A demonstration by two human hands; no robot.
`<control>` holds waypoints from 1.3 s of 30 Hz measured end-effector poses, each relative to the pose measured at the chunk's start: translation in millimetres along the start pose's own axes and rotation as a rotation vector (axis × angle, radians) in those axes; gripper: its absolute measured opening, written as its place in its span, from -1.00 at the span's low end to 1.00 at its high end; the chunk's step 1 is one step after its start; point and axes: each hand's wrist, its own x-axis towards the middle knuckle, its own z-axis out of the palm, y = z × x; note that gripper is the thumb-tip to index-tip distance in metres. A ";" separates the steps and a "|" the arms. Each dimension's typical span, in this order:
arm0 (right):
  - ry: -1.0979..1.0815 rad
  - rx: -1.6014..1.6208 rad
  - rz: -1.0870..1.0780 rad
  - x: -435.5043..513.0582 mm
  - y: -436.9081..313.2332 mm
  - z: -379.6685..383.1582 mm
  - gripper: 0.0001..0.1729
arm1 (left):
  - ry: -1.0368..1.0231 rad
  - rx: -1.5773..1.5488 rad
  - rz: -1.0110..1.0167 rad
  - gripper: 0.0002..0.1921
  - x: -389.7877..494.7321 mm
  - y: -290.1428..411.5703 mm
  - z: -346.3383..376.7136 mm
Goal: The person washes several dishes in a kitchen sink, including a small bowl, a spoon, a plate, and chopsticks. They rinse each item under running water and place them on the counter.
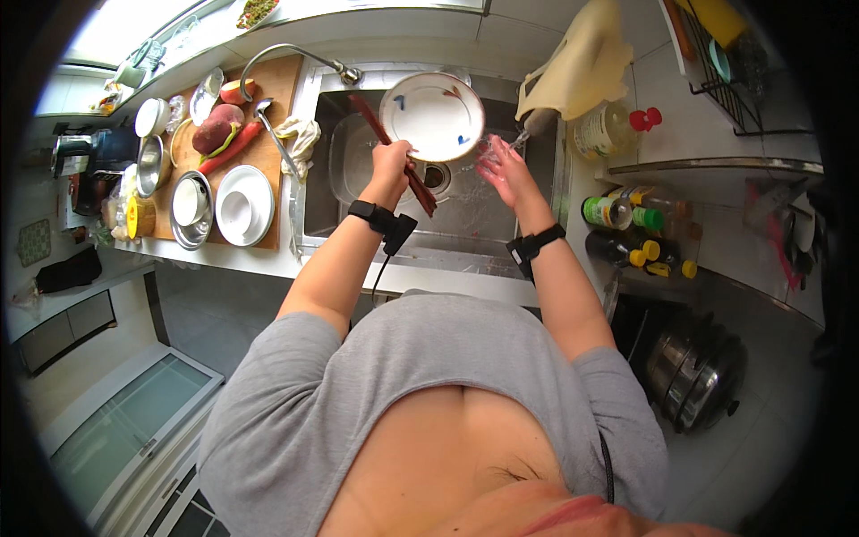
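Observation:
Over the stainless steel sink, my left hand grips a bundle of dark red chopsticks together with the rim of a white plate that has a brown edge and painted marks. The plate is tilted, its face towards me. My right hand is at the right of the plate, fingers spread, with water running over it and nothing held. Below the plate lies the sink drain. A clear basin is in the left of the sink, partly hidden.
Left of the sink, a wooden board bears white plates, a steel bowl, a ladle and vegetables. A curved faucet arches over the board. Bottles line the right; a beige cloth hangs at the upper right.

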 end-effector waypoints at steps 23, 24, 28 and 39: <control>0.384 0.362 0.040 -4.2 53.3 2.4 -0.62 | -0.062 0.360 0.388 -0.85 -64.0 -34.7 51.0; 0.409 0.244 -0.030 -0.1 42.1 -4.4 -0.67 | -0.055 0.418 0.404 -0.84 -62.8 -32.6 47.3; 0.392 0.104 -0.221 3.3 23.1 -17.3 -0.59 | -0.033 0.521 0.390 -0.76 -60.1 -31.2 38.7; 0.073 -0.013 -0.028 3.4 15.8 -40.6 -0.55 | -0.155 1.033 0.585 -0.62 -74.0 2.6 32.8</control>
